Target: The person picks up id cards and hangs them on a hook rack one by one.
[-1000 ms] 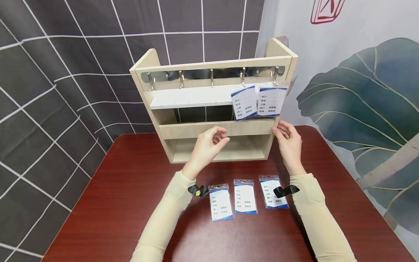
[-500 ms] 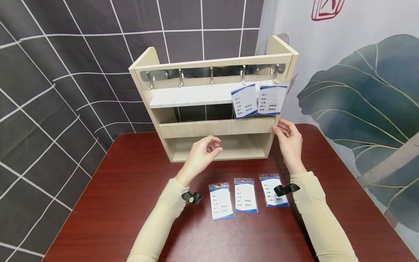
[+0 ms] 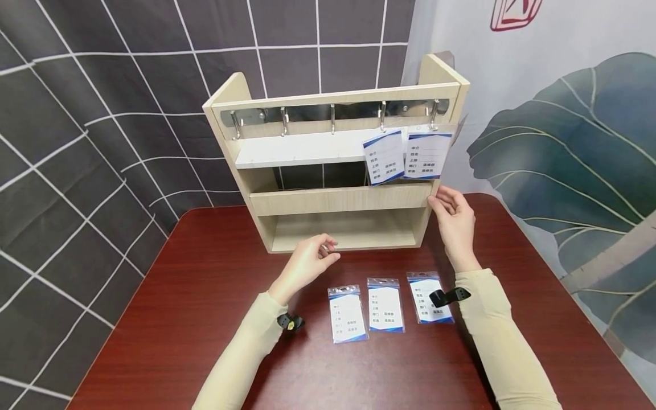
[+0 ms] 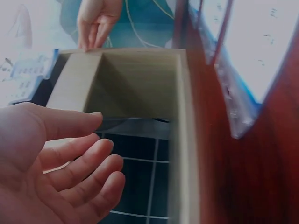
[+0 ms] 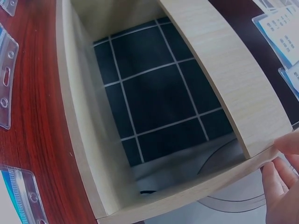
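My left hand hovers in front of the wooden rack, fingers loosely bent and holding nothing. With thumb and fingertips, my right hand holds the front edge of the rack's right side panel. Two badge holders with blue-trimmed cards hang on the rack's right hooks: a tilted one and a straighter one that partly overlap. Three more lie in a row on the table: a left badge holder, a middle badge holder and a right badge holder, which the right wrist strap partly covers.
The rack stands at the back of the dark red table. A metal strip with several hooks runs along its top board, above a white shelf. Behind are a dark gridded cloth and a leaf-patterned backdrop.
My left hand has moved down and left, away from the rack's middle board toward the table. My right hand stays at the side panel, and the hanging badge holders keep their places.
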A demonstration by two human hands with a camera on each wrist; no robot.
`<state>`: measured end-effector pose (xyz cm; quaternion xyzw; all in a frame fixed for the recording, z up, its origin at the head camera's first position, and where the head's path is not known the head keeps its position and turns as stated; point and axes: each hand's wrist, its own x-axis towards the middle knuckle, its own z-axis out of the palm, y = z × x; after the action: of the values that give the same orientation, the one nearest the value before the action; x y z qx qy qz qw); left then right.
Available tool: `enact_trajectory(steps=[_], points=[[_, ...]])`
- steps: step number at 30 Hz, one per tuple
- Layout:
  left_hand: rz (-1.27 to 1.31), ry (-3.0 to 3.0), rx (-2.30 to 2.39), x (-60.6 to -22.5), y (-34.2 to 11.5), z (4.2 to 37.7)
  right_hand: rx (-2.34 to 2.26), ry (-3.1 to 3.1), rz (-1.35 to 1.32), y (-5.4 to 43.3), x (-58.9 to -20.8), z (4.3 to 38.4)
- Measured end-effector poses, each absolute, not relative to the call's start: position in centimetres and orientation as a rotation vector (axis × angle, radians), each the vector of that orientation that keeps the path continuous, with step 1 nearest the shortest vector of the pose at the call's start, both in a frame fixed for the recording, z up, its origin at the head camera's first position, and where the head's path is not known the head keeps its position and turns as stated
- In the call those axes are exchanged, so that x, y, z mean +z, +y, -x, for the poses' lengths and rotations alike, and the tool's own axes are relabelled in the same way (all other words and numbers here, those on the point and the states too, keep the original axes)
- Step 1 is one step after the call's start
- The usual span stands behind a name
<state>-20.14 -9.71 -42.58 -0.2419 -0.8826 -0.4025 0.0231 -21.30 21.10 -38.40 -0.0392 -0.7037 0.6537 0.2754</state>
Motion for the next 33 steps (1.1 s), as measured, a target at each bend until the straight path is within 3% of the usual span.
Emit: enact_trajectory(steps=[33], points=[[0.862,-3.025,-0.984,-46.7,-12.0,19.6,1.746,-1.909,0.108,20.8,-38.0,20.7]])
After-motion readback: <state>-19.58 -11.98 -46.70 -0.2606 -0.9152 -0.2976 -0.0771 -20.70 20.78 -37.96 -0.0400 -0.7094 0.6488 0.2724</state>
